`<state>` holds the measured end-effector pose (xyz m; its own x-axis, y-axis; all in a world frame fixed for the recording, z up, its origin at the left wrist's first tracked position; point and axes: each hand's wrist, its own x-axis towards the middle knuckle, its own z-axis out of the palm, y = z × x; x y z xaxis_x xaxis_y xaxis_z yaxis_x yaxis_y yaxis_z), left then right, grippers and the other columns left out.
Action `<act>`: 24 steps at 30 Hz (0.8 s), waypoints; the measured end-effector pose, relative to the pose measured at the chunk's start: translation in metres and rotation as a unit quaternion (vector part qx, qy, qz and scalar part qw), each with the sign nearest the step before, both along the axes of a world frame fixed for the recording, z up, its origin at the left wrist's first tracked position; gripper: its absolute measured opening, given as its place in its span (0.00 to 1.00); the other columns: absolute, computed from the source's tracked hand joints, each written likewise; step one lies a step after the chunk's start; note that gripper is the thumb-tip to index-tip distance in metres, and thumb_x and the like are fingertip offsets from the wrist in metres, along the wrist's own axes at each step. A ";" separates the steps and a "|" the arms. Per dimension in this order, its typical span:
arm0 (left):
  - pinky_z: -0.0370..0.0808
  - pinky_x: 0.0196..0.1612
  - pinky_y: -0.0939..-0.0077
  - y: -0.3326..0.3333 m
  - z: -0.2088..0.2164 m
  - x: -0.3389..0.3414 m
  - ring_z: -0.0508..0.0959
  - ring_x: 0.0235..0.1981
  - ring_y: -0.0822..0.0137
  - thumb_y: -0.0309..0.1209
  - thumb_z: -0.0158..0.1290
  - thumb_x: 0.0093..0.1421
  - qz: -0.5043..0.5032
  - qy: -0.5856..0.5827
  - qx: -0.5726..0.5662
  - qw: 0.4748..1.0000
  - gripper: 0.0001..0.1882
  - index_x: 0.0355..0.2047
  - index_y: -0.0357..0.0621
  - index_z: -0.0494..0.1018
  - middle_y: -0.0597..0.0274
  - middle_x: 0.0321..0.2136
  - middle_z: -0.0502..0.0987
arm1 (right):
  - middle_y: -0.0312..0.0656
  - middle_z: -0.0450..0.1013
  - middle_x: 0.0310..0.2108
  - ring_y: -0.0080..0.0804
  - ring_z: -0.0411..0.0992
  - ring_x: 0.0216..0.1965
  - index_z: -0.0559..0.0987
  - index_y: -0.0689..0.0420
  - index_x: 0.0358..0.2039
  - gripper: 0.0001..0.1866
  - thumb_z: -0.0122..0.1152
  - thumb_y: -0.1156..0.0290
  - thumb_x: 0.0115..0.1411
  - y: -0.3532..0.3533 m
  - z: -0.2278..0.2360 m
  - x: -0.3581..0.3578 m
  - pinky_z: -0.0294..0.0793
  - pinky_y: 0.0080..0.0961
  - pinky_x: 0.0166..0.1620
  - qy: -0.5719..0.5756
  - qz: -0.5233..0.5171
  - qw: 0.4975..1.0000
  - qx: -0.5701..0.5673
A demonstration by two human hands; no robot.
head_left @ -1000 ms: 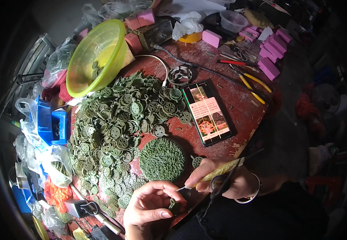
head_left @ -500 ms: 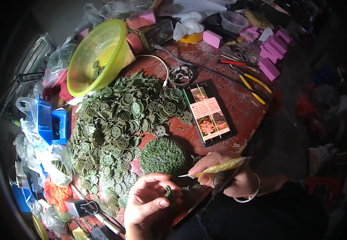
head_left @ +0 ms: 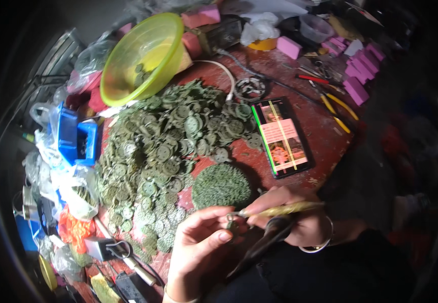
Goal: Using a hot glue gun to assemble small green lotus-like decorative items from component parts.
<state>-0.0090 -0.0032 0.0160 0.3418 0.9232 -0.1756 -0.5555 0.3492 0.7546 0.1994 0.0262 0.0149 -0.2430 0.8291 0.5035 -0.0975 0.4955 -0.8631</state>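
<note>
My left hand pinches a small green pendant-like piece with a loop at its top. Held like a pen in my right hand is a slim yellow squeeze cone, its pale tip at the loop; whether they touch I cannot tell. A dark rod-like thing sits under the right fingers, partly hidden. Just beyond my hands lies a round, rough green pad. Left of it spreads a big heap of green openwork discs with loops.
A lit phone lies on the red table. Yellow-handled pliers and pink blocks are at far right. A yellow-green basin leans behind the heap, with a blue bin and plastic bags at left.
The cone's tip has moved from beside the left hand to the loop of the green piece. My hands have come together, and the whole view has shifted slightly.
</note>
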 end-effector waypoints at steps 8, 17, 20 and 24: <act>0.78 0.51 0.64 0.002 -0.011 -0.008 0.79 0.47 0.60 0.16 0.56 0.59 -0.027 -0.004 -0.012 1.000 0.22 0.54 0.34 0.69 0.51 0.44 0.78 | 0.43 0.78 0.35 0.30 0.77 0.30 0.79 0.62 0.40 0.10 0.64 0.79 0.57 -0.001 -0.010 0.007 0.74 0.25 0.33 0.001 0.043 0.999 -0.027; 0.78 0.52 0.63 0.001 -0.008 -0.006 0.79 0.47 0.61 0.16 0.56 0.59 -0.025 0.001 -0.013 1.000 0.21 0.53 0.33 0.70 0.50 0.44 0.78 | 0.45 0.79 0.36 0.28 0.77 0.32 0.78 0.64 0.38 0.08 0.63 0.82 0.57 0.001 -0.001 0.007 0.73 0.22 0.33 -0.003 0.025 1.000 -0.007; 0.78 0.52 0.62 0.000 -0.005 -0.006 0.79 0.48 0.60 0.17 0.55 0.59 -0.031 -0.037 -0.020 0.999 0.21 0.54 0.33 0.69 0.50 0.45 0.78 | 0.45 0.79 0.35 0.27 0.77 0.32 0.78 0.64 0.37 0.08 0.63 0.83 0.57 -0.002 -0.004 0.007 0.74 0.22 0.33 0.014 0.039 0.998 -0.045; 0.77 0.52 0.61 -0.001 -0.007 -0.010 0.79 0.48 0.60 0.18 0.56 0.59 -0.031 -0.037 -0.040 0.998 0.22 0.55 0.33 0.70 0.51 0.45 0.78 | 0.45 0.79 0.35 0.28 0.77 0.31 0.78 0.65 0.37 0.08 0.64 0.82 0.56 0.002 -0.006 0.006 0.75 0.21 0.34 -0.014 0.018 0.999 -0.049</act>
